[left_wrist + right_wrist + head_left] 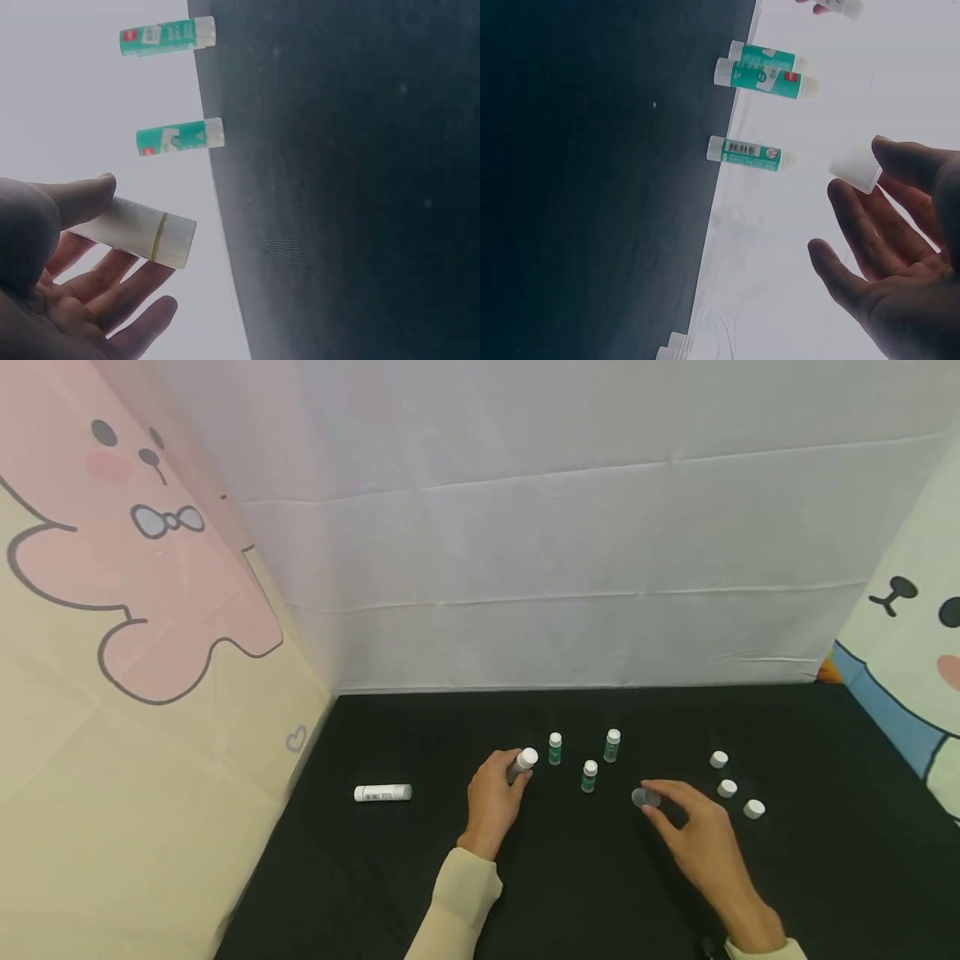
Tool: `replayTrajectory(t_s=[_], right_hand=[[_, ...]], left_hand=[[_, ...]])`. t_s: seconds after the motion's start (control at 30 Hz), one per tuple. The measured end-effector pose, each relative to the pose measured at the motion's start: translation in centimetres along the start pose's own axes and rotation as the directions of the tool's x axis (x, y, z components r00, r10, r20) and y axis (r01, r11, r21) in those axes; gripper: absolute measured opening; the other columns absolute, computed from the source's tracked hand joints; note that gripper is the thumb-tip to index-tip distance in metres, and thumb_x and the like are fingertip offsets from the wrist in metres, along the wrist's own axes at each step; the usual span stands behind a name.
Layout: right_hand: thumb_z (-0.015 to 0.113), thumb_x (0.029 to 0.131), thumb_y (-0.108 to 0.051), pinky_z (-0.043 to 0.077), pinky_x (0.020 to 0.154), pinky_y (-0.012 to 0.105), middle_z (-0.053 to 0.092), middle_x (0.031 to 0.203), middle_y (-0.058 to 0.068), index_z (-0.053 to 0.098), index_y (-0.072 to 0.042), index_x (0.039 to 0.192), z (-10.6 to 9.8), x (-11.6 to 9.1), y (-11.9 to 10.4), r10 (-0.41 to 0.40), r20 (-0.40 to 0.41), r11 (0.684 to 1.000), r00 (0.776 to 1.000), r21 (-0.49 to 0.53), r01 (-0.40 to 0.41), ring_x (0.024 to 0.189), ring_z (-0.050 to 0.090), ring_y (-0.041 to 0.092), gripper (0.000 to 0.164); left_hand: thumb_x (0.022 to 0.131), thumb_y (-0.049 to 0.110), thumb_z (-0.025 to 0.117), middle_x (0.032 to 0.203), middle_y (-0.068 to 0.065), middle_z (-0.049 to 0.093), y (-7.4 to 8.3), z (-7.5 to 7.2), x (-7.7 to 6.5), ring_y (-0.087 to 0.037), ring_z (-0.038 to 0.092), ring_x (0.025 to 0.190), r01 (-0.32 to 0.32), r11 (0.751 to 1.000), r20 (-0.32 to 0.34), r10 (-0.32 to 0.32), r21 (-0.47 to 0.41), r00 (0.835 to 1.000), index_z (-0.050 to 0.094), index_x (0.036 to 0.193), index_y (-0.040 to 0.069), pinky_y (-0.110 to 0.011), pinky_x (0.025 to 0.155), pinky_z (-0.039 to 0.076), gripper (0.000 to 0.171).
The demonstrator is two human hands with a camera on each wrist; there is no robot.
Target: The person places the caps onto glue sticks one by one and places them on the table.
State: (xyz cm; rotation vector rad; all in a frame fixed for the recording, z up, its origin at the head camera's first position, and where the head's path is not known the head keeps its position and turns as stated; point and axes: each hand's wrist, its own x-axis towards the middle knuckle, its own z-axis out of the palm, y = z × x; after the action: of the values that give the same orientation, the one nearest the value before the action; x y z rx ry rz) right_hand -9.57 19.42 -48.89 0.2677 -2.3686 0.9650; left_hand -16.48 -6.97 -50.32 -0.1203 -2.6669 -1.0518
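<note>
My left hand (492, 797) grips a white glue stick (522, 763) between thumb and fingers, its pale end clear of the hand in the left wrist view. In my right hand (697, 835), thumb and fingertips pinch a small whitish cap (646, 797), whose ribbed side shows in the right wrist view. Between the two hands, three green glue sticks stand upright with white tops: one at the left (555, 749), one nearer (589, 777) and one at the right (612, 746). The held cap is apart from all of them.
To the left a white glue stick (382, 792) lies on its side on the black tabletop (330, 877). Three white caps (727, 788) are spread beyond my right hand. White cloth (525, 643) hangs behind the table, with printed cloths at both sides.
</note>
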Motion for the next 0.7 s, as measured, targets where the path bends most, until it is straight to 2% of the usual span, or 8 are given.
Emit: replayTrajectory(t_s=[0.33, 0.57, 0.7], right_hand=[[0.091, 0.072, 0.012, 0.037, 0.093, 0.004, 0.079, 0.104, 0.008, 0.080, -0.005, 0.109, 0.4, 0.0, -1.0, 0.000, 0.015, 1.000, 1.000, 0.008, 0.000, 0.096, 0.073, 0.031, 0.042], [0.091, 0.071, 0.012, 0.036, 0.095, 0.002, 0.079, 0.105, 0.007, 0.080, -0.005, 0.109, 0.7, 0.0, -1.7, -0.022, 0.015, 0.999, 1.000, 0.036, 0.022, 0.097, 0.074, 0.029, 0.043], [0.091, 0.070, 0.013, 0.036, 0.095, 0.002, 0.078, 0.104, 0.007, 0.080, -0.005, 0.108, 0.9, 0.0, -2.2, -0.031, 0.015, 0.998, 0.999, 0.047, 0.030, 0.096, 0.073, 0.026, 0.043]], left_hand=[[0.087, 0.011, 0.087, 0.110, -0.003, 0.076, 1.5, -0.4, -1.4, -0.024, 0.075, 0.100, -0.046, 0.998, 0.006, 0.046, 0.034, 0.999, 0.081, 0.115, 0.015, -0.047, 0.087, 0.060, 0.029], [0.084, 0.011, 0.089, 0.108, -0.001, 0.076, 2.0, -0.3, -2.4, -0.021, 0.074, 0.094, -0.125, 0.988, -0.006, 0.126, 0.091, 0.992, 0.083, 0.112, 0.016, -0.042, 0.083, 0.060, 0.029], [0.083, 0.012, 0.090, 0.107, -0.001, 0.076, 2.3, -0.1, -3.0, -0.021, 0.073, 0.094, -0.148, 0.984, 0.001, 0.148, 0.101, 0.989, 0.083, 0.113, 0.015, -0.042, 0.084, 0.059, 0.030]])
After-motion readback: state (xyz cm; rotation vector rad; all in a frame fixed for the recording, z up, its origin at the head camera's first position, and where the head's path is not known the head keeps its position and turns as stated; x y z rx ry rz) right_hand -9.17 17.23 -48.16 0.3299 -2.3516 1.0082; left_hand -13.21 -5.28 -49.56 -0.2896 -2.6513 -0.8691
